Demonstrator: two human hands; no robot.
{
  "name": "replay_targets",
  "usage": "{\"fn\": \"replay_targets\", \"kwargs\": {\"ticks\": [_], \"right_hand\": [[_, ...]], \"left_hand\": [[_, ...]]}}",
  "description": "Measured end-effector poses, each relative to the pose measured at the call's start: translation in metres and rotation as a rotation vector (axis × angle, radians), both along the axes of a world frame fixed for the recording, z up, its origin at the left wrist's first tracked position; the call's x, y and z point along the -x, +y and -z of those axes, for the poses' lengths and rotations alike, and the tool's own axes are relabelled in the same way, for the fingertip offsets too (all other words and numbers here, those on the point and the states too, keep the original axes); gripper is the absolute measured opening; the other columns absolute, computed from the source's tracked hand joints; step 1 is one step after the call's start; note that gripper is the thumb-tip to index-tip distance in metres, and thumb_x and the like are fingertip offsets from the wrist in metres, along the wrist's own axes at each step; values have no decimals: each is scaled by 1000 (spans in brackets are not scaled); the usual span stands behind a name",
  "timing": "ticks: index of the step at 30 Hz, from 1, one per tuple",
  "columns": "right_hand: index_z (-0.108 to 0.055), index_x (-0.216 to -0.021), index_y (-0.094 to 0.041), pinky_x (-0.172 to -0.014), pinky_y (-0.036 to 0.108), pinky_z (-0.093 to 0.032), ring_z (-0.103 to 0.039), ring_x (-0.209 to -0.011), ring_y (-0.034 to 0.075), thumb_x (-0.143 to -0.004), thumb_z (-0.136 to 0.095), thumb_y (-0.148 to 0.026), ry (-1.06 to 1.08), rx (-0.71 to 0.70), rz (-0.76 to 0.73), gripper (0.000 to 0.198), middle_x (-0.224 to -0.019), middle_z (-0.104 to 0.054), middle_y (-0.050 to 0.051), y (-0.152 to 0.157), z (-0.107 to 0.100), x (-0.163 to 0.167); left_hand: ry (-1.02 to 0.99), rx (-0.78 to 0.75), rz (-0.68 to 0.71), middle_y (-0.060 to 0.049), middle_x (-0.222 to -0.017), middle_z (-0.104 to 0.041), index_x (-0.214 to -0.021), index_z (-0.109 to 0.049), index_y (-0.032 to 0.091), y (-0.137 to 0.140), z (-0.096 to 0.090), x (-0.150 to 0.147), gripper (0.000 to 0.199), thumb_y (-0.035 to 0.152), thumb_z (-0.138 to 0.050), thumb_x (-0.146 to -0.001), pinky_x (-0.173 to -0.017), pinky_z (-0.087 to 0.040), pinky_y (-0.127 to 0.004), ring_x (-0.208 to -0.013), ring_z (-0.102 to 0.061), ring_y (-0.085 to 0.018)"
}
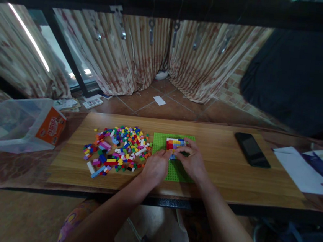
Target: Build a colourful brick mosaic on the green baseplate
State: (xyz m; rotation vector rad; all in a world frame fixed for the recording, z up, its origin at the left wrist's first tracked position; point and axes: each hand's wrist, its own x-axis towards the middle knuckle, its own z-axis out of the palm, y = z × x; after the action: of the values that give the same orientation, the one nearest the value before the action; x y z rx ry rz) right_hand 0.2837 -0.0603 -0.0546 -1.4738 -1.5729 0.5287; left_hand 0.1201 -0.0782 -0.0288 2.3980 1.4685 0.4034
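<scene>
A green studded baseplate lies on the wooden board in front of me. On it stands a low build of coloured toy bricks, with red, orange, white and blue pieces showing. My left hand rests at the build's near left side, fingers curled together and their tips against the bricks. Whatever may be between those tips is too small to make out. From the right, my right hand holds the build's edge, with fingers at the far corner and the thumb close to my left fingertips. Both hands partly cover the build and baseplate.
A wide pile of loose bricks spreads left of the baseplate. A black smartphone lies on the wooden board at right, with white paper beyond it. A clear plastic bin with an orange label stands far left.
</scene>
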Motion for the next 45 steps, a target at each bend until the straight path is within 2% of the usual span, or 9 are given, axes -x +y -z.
{"fn": "replay_targets", "kwargs": {"ticks": [6,8,12,16,19,26,30,39,45], "right_hand": [[-74,-76,-24,-101,48,-41,-56,-113,24,-74,-70,-42,112,-18,-27,19,-118,-61,7,2,-4,-6],[-73,-78,-23,-96,47,-45,-58,-109,24,-73,-70,-42,235,-44,58,21,-111,-64,7,5,-8,-14],[-71,-81,-19,-79,40,-52,-64,-85,22,-71,-71,-38,479,-65,284,21,-91,-70,8,12,-16,-25],[-70,-80,-19,-74,38,-51,-64,-75,20,-72,-70,-37,487,-64,286,20,-81,-69,6,13,-21,-18],[-70,-79,-21,-78,41,-51,-64,-81,21,-74,-68,-37,347,-112,211,17,-85,-69,5,8,-25,0],[-71,-89,-27,-91,43,-48,-62,-97,22,-86,-57,-34,-46,-144,-219,16,-99,-68,4,-19,-31,60],[-71,-93,-27,-88,41,-49,-61,-95,22,-87,-56,-29,-175,-119,-375,16,-100,-68,4,-25,-24,83],[-70,-98,-24,-91,41,-47,-59,-100,22,-89,-56,-30,-215,-161,-405,18,-104,-67,6,-20,-16,116],[-64,-118,-24,-94,44,-43,-52,-108,26,-86,-60,-38,-345,-236,-448,35,-118,-60,9,-21,-7,148]], "left_hand": [[-76,-8,5,-12,-100,-65,-126,-55,16,0,2,3,40,15,-37,-90,-81,-51,-35,-90,-63,-23],[-149,-2,11,-12,-99,-66,-126,-55,17,0,4,6,39,16,-39,-90,-81,-52,-36,-89,-64,-23],[-305,0,-7,-14,-102,-68,-123,-58,16,4,2,14,39,14,-41,-89,-84,-52,-38,-89,-66,-25],[-371,-46,-136,-13,-106,-70,-119,-61,15,17,-11,37,35,16,-43,-88,-87,-51,-37,-92,-67,-23],[-479,-112,-308,-11,-104,-71,-116,-62,17,30,-23,66,33,19,-47,-87,-85,-52,-35,-88,-67,-21],[-778,-227,-629,-3,-81,-70,-107,-66,16,52,-36,127,29,21,-54,-81,-66,-50,-23,-69,-63,-13],[-872,-222,-655,-2,-78,-68,-104,-67,15,55,-38,138,29,18,-55,-78,-61,-47,-21,-64,-61,-11],[-998,-310,-709,0,-69,-66,-95,-68,14,61,-40,158,25,16,-58,-72,-53,-44,-19,-57,-57,-9],[-1132,-305,-707,0,-67,-64,-93,-68,14,63,-42,159,24,16,-58,-71,-50,-44,-18,-52,-55,-8]]}}
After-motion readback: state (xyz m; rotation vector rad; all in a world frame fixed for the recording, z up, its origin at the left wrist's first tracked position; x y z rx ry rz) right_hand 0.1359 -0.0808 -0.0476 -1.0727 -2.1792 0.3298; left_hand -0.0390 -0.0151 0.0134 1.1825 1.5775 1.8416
